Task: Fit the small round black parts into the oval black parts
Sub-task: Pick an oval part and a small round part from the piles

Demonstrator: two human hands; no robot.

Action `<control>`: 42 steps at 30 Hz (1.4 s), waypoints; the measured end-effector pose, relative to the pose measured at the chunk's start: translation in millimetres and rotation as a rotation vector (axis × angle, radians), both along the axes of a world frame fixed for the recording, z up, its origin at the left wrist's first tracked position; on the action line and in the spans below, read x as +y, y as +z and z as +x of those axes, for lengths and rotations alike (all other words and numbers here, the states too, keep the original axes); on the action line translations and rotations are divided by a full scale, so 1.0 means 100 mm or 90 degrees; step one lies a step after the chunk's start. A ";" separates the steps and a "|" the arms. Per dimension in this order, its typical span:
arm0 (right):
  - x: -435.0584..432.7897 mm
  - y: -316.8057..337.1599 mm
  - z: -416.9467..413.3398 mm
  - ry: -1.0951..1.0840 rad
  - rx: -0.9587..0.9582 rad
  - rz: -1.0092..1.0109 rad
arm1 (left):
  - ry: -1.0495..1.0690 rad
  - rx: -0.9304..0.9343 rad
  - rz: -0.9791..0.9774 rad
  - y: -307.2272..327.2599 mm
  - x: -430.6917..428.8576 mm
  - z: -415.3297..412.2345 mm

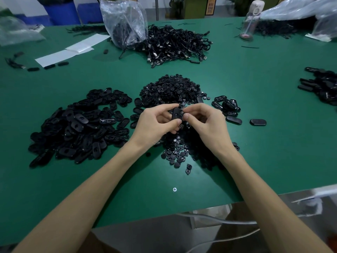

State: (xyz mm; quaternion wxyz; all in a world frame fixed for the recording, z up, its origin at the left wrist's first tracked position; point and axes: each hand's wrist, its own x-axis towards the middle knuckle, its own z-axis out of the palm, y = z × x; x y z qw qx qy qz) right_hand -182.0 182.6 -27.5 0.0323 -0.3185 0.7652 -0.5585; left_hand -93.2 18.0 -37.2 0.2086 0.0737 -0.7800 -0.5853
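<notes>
My left hand (155, 123) grips an oval black part (176, 114) between thumb and fingers, held upright above the middle heap. My right hand (206, 121) meets it from the right, fingertips pinched against the part's edge; a small round part there is hidden by the fingers. Under both hands lies a heap of small round black parts (171, 88), spreading toward me as more round parts (175, 152). A big heap of oval black parts (78, 125) lies to the left on the green table (255, 152).
A few oval parts (226, 106) lie right of the round heap, one oval (258, 122) alone further right. A cable pile (175, 44) with a plastic bag (125, 22) sits behind. Another black pile (322, 84) is at the right edge, a bottle (250, 21) far right.
</notes>
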 end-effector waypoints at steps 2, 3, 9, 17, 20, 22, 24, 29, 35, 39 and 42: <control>0.00 0.00 0.00 0.007 0.002 0.001 | -0.005 -0.001 -0.015 0.00 0.00 0.00; 0.00 0.00 0.00 0.012 0.001 0.001 | -0.007 -0.001 -0.019 0.00 -0.01 0.00; 0.00 -0.01 0.00 0.037 -0.016 -0.007 | 0.000 -0.001 -0.068 0.00 -0.01 -0.01; 0.00 -0.05 -0.03 0.056 -0.076 -0.074 | 0.014 -0.006 -0.094 0.05 0.01 0.02; 0.00 -0.05 -0.05 0.061 -0.076 -0.079 | 0.016 0.004 -0.111 0.08 0.04 0.03; -0.01 -0.06 -0.05 0.073 -0.085 -0.099 | 0.021 0.005 -0.111 0.10 0.05 0.04; -0.02 -0.06 -0.04 0.084 -0.089 -0.114 | 0.030 0.002 -0.113 0.12 0.05 0.05; -0.04 -0.08 -0.06 0.083 -0.107 -0.138 | 0.037 -0.001 -0.122 0.12 0.04 0.05; -0.07 -0.07 -0.05 0.085 -0.114 -0.164 | 0.086 -0.026 -0.069 0.09 0.05 0.05; -0.09 -0.05 -0.05 0.056 -0.101 -0.170 | 0.082 -0.009 -0.085 0.10 0.07 0.06; -0.10 -0.04 -0.04 0.045 -0.085 -0.161 | 0.073 0.000 -0.095 0.11 0.10 0.06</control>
